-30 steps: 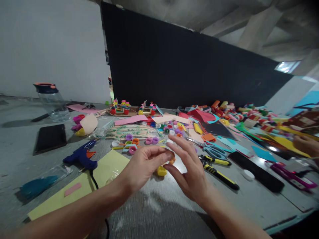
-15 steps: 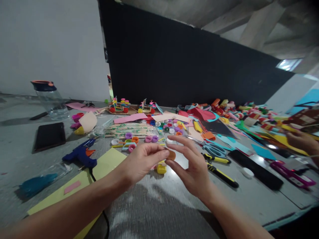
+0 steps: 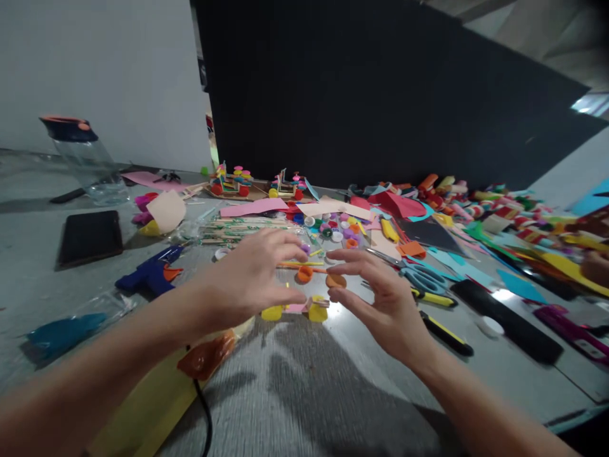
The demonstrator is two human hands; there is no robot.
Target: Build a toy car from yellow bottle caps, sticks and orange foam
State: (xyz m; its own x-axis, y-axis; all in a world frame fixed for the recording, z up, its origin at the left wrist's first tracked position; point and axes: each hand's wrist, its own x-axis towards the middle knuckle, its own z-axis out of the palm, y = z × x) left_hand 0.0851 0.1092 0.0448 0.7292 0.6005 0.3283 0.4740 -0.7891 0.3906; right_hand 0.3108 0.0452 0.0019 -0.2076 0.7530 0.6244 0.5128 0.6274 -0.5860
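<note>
Head view: both forearms reach in from the bottom edge over the grey surface (image 3: 333, 393). The left hand (image 3: 252, 276) hovers palm down and released, with its fingers spread toward 3 o'clock. It is just above two yellow plastic bottle caps (image 3: 271, 312) that have a pink scrap between them. The right hand (image 3: 383, 298) is half curled, its thumb and forefinger flanking a small round brown cap (image 3: 335, 280) that sits between the two hands. Whether that cap is pinched or merely touched cannot be told. At 11 o'clock of it, close by, lies an orange bottle cap (image 3: 304, 273). Far off at 10 o'clock stands a clear glass jar with a dark lid (image 3: 80, 158), its contents unclear. At 8 o'clock a clear plastic bag (image 3: 71, 327) holds something teal.
</note>
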